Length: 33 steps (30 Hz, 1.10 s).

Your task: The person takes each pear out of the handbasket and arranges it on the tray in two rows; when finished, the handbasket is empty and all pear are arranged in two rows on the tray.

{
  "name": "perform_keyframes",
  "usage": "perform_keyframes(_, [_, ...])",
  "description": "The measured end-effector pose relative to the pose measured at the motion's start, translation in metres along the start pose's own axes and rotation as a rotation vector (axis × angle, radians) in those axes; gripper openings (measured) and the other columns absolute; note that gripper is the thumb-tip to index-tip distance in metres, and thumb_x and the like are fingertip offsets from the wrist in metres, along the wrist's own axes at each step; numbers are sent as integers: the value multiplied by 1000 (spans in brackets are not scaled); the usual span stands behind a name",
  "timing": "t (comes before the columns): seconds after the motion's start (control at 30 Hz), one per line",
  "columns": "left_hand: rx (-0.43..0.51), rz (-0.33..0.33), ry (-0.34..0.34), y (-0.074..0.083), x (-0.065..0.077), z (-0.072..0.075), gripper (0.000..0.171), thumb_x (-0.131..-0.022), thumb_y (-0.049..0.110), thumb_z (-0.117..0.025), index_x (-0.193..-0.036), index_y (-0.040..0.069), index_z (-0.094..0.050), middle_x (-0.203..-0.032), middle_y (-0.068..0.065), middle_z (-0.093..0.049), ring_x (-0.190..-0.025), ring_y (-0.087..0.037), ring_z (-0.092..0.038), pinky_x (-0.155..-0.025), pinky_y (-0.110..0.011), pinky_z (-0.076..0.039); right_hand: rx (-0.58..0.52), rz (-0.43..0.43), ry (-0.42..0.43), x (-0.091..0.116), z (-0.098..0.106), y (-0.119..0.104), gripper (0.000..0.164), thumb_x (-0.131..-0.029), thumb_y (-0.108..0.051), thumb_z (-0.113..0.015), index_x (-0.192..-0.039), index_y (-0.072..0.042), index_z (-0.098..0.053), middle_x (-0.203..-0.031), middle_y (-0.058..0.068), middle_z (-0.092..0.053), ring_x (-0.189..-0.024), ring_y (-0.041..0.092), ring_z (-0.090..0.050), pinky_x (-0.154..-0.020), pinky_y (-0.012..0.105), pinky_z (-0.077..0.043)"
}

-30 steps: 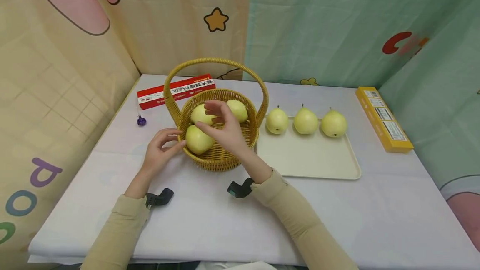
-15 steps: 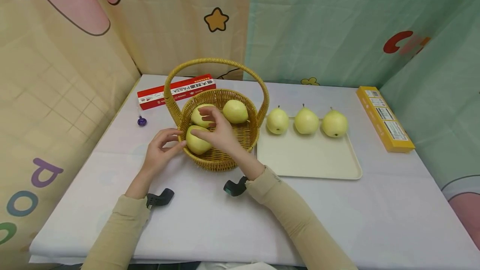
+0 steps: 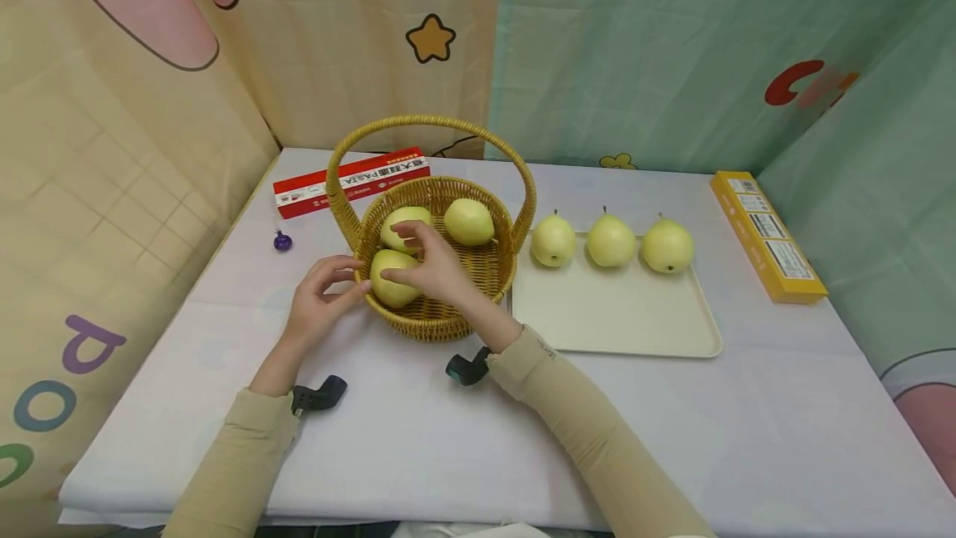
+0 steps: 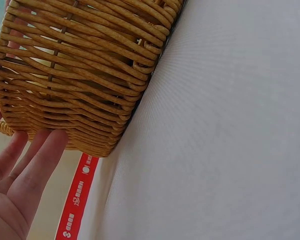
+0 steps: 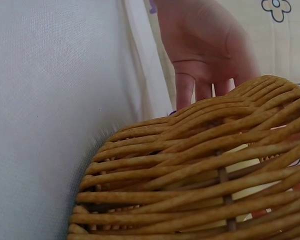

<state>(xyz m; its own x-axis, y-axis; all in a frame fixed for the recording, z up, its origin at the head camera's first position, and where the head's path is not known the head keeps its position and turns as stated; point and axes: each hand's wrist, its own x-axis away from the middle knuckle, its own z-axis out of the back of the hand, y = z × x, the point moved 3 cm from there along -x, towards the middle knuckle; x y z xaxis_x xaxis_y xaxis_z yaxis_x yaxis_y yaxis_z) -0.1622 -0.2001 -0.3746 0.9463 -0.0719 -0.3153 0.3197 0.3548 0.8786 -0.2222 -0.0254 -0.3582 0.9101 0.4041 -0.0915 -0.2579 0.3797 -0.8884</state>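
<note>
A round wicker basket (image 3: 441,326) with a tall handle holds three yellow-green pears. My left hand (image 3: 317,301) touches the basket's left rim, its fingers against the outer wall, as the left wrist view shows. My right hand (image 3: 436,268) is inside the basket, thumb over the front-left pear (image 3: 390,293) and fingers near the back-left pear (image 3: 403,218). Its thumb and fingers are spread apart, and no pear is lifted. Another pear (image 3: 469,222) lies at the back right of the basket. The right wrist view shows mostly wicker, hiding my right fingertips.
Right of the basket, a cream tray (image 3: 612,318) carries a row of three upright pears (image 3: 611,241). A yellow box (image 3: 769,239) lies at the far right. Behind the basket lies a red pasta box (image 3: 306,193), with a small purple object (image 3: 282,242) in front of it.
My right hand has moved left and slightly down inside the basket, toward the two left pears, uncovering the back-right pear. My left hand stays at the rim.
</note>
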Motion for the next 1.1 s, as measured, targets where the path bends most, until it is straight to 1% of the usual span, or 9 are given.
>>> perform_keyframes(0.2, [-1, -1, 2, 1, 0, 0, 32, -87, 1, -64, -117, -9, -56, -121, -19, -50, -100, -16, -54, -76, -14, -49, 101, 11, -35, -1, -2, 2, 65, -77, -23, -79, -132, -13, -47, -132, 2, -50, -119, 20, -49, -96, 31, -44])
perform_keyframes(0.3, [-1, 1, 0, 2, 0, 0, 33, -87, 1, -64, -117, -9, -56, -121, -19, -50, -100, -18, -54, -76, -14, -49, 139, 4, -45, -1, -3, 3, 64, -77, -24, -79, -132, -14, -47, -133, 2, -49, -119, 20, -49, -95, 31, -43])
perform_keyframes(0.43, [0, 4, -2, 2, 0, 0, 33, -87, 2, -64, -117, -9, -56, -122, -20, -50, -101, -19, -54, -76, -13, -49, 167, 8, -52, -2, -3, 5, 63, -77, -24, -79, -131, -15, -48, -133, 3, -50, -118, 21, -49, -94, 33, -44])
perform_keyframes(0.57, [0, 3, -1, 1, 0, 0, 33, -87, 2, -64, -117, -9, -56, -122, -21, -50, -100, -18, -54, -76, -13, -49, 197, 22, -66, -2, -4, 6, 63, -76, -25, -79, -130, -14, -50, -131, 3, -50, -117, 21, -49, -94, 33, -43])
perform_keyframes(0.87, [1, 7, -2, 0, -1, -1, 33, -88, 3, -64, -117, -9, -56, -122, -21, -50, -100, -16, -54, -76, -13, -49, 292, 43, -110, -3, -7, 5, 61, -77, -23, -79, -131, -11, -51, -132, 6, -50, -119, 20, -47, -99, 32, -40])
perform_keyframes(1.1, [4, 5, 1, -1, -1, -1, 32, -87, 3, -64, -116, -9, -57, -121, -20, -50, -100, -16, -54, -76, -13, -49, 331, 24, -127, -4, -8, 8, 60, -78, -24, -78, -131, -12, -52, -133, 7, -48, -121, 20, -45, -100, 35, -38])
